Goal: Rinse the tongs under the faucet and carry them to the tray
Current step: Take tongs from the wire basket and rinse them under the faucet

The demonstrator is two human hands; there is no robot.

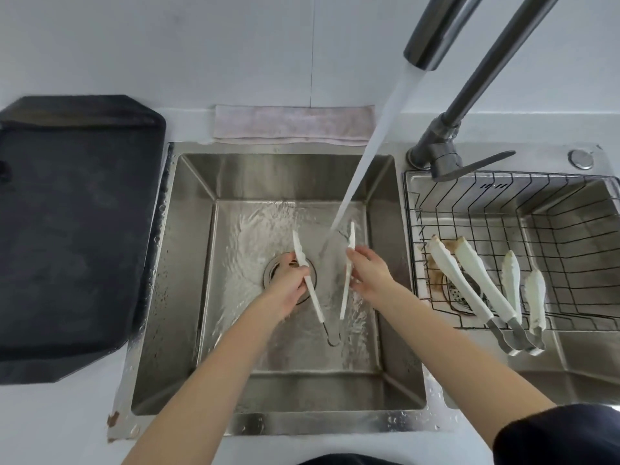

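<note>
White tongs (314, 297) are spread in a V over the steel sink (188, 263), hinge toward me, tips pointing away. My left hand (288, 283) grips the left arm of the tongs. The right arm is held by my right hand (369, 273). Water streams from the dark faucet (426, 45) and lands between the two tong arms, near the drain. A black tray (77, 229) lies on the counter left of the sink.
A wire basket (550, 236) in the right basin holds two more white tongs (469, 283), one with brown stains. A folded pinkish cloth (292, 125) lies behind the sink. The faucet lever (476, 166) sticks out over the basket.
</note>
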